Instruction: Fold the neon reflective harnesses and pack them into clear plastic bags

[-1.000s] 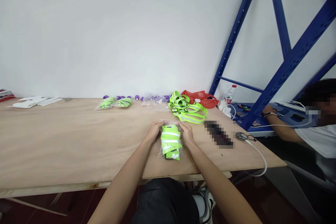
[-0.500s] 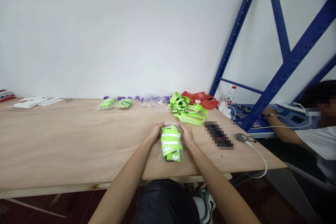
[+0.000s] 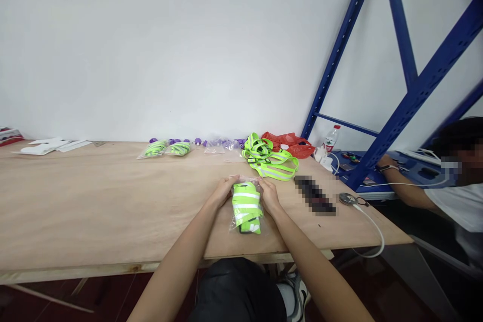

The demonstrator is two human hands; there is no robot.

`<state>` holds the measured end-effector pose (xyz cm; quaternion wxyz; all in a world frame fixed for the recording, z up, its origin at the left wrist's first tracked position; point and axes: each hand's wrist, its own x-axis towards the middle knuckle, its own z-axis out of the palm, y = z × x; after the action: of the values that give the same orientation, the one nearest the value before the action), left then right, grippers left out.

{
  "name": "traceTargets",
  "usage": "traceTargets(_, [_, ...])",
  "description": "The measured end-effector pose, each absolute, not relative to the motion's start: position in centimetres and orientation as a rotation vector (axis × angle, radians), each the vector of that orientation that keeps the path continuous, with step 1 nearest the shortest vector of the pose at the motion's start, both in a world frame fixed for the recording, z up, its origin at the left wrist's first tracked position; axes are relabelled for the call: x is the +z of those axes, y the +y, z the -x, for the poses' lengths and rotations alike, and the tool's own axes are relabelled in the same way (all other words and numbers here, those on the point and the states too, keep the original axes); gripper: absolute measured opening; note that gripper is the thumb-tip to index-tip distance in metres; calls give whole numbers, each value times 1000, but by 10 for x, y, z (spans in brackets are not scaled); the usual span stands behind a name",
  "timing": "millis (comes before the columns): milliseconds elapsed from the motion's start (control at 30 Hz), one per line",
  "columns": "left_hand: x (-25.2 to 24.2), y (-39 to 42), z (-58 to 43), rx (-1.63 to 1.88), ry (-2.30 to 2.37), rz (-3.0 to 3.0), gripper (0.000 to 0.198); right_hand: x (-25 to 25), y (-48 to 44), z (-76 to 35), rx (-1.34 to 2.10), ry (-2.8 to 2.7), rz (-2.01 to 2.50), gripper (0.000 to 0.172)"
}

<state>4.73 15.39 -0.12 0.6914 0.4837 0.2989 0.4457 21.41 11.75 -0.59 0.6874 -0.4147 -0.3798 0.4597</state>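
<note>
A clear zip bag [image 3: 231, 222] lies near the table's front edge, its opening end turned away from me. Inside it is a folded neon-green reflective strap [image 3: 247, 206] with silver stripes. My left hand [image 3: 225, 188] pinches the bag's far left corner, and my right hand [image 3: 268, 193] grips the far right corner. Just beyond the right hand sits a loose heap of green reflective straps [image 3: 277, 163] with black buckles. Two more bags of packed green straps, a left one [image 3: 155, 148] and a right one [image 3: 179, 149], rest at the back.
On the wooden table [image 3: 113, 201], purple items [image 3: 198, 141] and empty clear bags [image 3: 226, 146] line the wall. A red plastic bag [image 3: 290, 144], a bottle [image 3: 331, 138], a blurred dark object [image 3: 315, 195] and a corded round device [image 3: 347, 198] are right. Beyond the blue rack [image 3: 400, 105], a co-worker's arm [image 3: 409, 191] reaches across.
My left hand's fingertips have shifted slightly right along the bag's far edge. The bag stays in almost the same place, held by both hands.
</note>
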Motion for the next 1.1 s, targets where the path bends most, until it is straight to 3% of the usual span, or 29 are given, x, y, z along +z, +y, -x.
traceTargets(433, [2, 148, -48, 988, 719, -1175, 33, -1, 114, -214, 970, -1030, 1020, 38])
traceTargets(1100, [9, 141, -50, 999, 753, -1210, 38, 3, 110, -214, 955, -1063, 1045, 31])
